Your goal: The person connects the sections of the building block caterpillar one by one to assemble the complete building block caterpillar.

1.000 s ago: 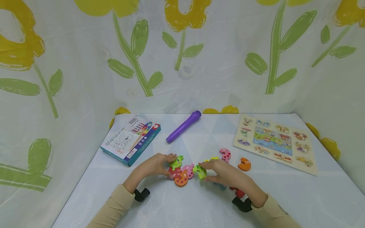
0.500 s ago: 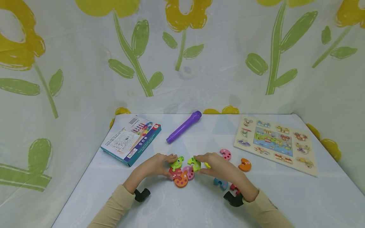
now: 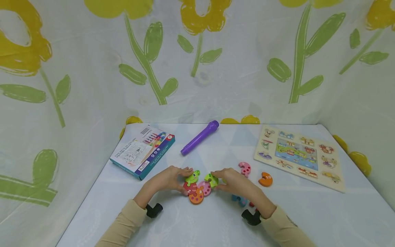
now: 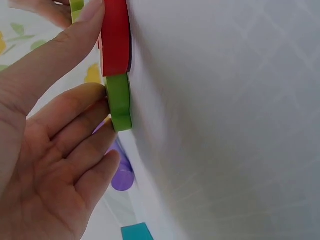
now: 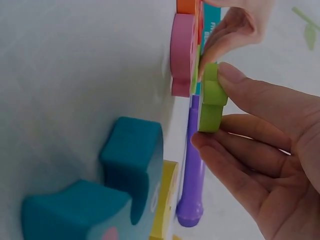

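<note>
On the left, the person's left hand (image 3: 170,177) holds the end of a short chain, fingertips against a smiling green head piece (image 3: 192,177) and thumb against a thick red piece (image 3: 189,188) marked 2. Next come a dotted orange piece (image 3: 196,198) marked 3 and a dotted pink piece (image 3: 205,188), seemingly linked, flat on the pale table (image 3: 185,226). Just beside the pink one, the right hand (image 3: 233,181) pinches a notched lime-green piece (image 3: 211,181), raised slightly. Farther right lie a blue notched piece (image 3: 239,200) and an orange crescent (image 3: 265,179) numbered 10. I'd call this the joining step; the move now wants the lime piece matched to the pink one's edge and pressed down, the left hand steadying.
</note>
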`<state>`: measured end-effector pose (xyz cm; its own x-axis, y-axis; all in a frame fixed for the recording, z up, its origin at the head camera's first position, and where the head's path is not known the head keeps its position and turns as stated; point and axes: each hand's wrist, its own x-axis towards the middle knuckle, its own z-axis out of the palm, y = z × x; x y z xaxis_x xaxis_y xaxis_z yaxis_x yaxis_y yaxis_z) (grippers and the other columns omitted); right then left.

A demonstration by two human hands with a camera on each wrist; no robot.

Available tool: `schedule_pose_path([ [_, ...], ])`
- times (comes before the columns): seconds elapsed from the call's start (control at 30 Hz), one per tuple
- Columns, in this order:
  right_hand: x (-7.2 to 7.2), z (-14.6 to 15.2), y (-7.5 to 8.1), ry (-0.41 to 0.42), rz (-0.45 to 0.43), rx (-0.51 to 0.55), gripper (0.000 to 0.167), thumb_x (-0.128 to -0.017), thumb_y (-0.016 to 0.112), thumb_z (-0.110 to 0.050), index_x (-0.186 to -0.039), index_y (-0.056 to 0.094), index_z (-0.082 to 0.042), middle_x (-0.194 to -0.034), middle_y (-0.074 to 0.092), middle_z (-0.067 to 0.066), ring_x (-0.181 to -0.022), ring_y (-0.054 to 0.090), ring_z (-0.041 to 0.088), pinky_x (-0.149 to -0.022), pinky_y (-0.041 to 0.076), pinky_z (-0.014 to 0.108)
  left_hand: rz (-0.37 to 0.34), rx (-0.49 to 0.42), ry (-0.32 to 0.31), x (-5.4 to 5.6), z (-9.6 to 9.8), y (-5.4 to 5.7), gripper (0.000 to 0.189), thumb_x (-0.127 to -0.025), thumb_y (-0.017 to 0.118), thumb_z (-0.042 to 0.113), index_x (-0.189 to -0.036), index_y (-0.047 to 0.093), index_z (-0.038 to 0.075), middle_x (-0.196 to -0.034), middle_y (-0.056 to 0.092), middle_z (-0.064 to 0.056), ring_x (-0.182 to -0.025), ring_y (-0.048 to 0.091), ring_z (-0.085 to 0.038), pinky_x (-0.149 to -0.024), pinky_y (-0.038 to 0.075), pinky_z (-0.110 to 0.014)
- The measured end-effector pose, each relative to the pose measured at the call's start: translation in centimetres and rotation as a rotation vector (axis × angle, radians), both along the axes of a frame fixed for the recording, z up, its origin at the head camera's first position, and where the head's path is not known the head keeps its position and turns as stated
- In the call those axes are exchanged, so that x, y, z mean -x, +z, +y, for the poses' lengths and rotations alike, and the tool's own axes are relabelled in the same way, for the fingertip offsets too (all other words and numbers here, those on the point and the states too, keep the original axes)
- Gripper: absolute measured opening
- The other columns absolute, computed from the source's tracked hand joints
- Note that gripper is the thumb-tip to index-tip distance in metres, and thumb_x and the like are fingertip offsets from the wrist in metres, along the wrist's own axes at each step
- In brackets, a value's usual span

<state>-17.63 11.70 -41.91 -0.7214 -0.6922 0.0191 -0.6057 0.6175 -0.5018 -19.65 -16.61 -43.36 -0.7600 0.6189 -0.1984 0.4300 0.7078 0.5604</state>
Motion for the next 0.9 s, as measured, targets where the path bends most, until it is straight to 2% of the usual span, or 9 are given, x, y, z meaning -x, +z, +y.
schedule_pose_path([
  [0.9, 0.1, -0.1, -1.1, 0.009, -0.007, -0.030, 0.049, -0.081, 0.079, -0.016, -0.124, 0.063, 0.003, -0.121, 0.065, 0.014, -0.109, 0.064, 0.024, -0.089, 0.054, 0.033, 0.001, 0.014, -0.025, 0.1, 0.1, 0.1, 0.074, -0.071, 0.085, 0.035, -0.137, 0.056, 0.020, -0.143, 0.047, 0.004, -0.136, 0.039, -0.021, -0.111, 0.032, -0.046],
])
